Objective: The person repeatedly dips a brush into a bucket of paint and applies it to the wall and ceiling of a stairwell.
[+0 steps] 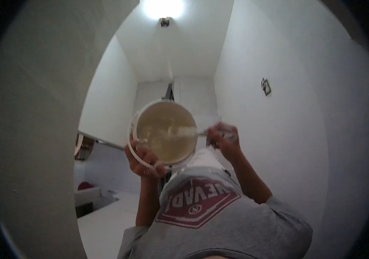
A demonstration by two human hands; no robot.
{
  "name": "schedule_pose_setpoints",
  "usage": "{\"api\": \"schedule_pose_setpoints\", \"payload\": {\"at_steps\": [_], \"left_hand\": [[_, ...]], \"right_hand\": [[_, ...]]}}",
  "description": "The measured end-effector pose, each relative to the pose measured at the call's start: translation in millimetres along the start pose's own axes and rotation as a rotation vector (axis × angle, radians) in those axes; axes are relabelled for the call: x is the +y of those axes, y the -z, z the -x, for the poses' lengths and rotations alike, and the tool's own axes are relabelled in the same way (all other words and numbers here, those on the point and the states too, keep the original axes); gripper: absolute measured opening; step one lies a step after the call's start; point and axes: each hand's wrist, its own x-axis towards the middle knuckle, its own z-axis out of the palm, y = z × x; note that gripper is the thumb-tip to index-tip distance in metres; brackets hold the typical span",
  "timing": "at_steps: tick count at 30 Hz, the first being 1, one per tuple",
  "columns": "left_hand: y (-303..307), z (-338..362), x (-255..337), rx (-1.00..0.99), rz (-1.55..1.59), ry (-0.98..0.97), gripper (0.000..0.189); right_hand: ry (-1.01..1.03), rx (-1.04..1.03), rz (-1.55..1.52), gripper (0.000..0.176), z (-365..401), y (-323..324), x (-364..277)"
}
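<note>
A white bucket [191,151] is tilted toward me, its round mouth showing a cream-coloured inside. My left hand [146,160] grips it at the lower left, fingers curled over the rim and the pale handle. On the other side, my right hand [223,137] is closed around the handle of what looks like a paintbrush [183,132]. Its pale head, smeared by motion, overlaps the bucket's mouth.
A grey-white wall [279,138] rises on the right, with a small dark-edged fitting [265,86]. A bright lamp [163,7] glows at the top. To the left are a curved wall edge [42,129] and a white surface [106,220] with items behind it.
</note>
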Motion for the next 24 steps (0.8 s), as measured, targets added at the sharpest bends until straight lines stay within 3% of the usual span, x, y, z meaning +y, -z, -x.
{"api": "schedule_pose_setpoints", "payload": {"at_steps": [4,6,8,10,14,16,20,23,24], "left_hand": [[-4.8,-7.3,-0.7,0.058,0.036,0.057,0.062],[-4.1,-8.0,-3.3,0.097,0.061,0.058,0.063],[4.2,12.2,-8.2,0.025,0.090,0.151,0.065],[-6.9,18.0,-8.3,0.103,0.160,0.177,0.049],[-20.1,23.6,-4.4,0.190,0.238,0.259,0.049],[-8.7,20.8,-2.2,0.163,0.253,0.220,0.051],[6.3,7.5,4.5,-0.002,0.304,0.200,0.062],[-4.8,-6.6,18.9,0.067,0.310,0.275,0.066],[-3.8,-10.8,19.7,0.053,0.293,0.244,0.066]], "right_hand": [[-0.110,0.050,-0.205,0.022,-5.8,2.2,2.0],[-0.137,0.043,-0.461,0.021,-6.5,0.3,2.5],[-0.145,0.077,-0.529,0.021,-2.0,-2.0,11.0],[-0.153,0.188,-0.681,0.021,-9.0,4.5,-0.1],[0.245,0.091,-0.690,0.018,-35.4,51.4,-67.4],[0.387,0.251,-0.607,0.019,-23.8,53.1,-128.2],[0.972,0.598,-0.552,0.014,-39.6,104.9,-231.3],[1.284,0.791,-0.332,0.015,-61.8,164.4,-286.5],[1.305,0.905,-0.296,0.016,-66.7,177.2,-300.8]]}}
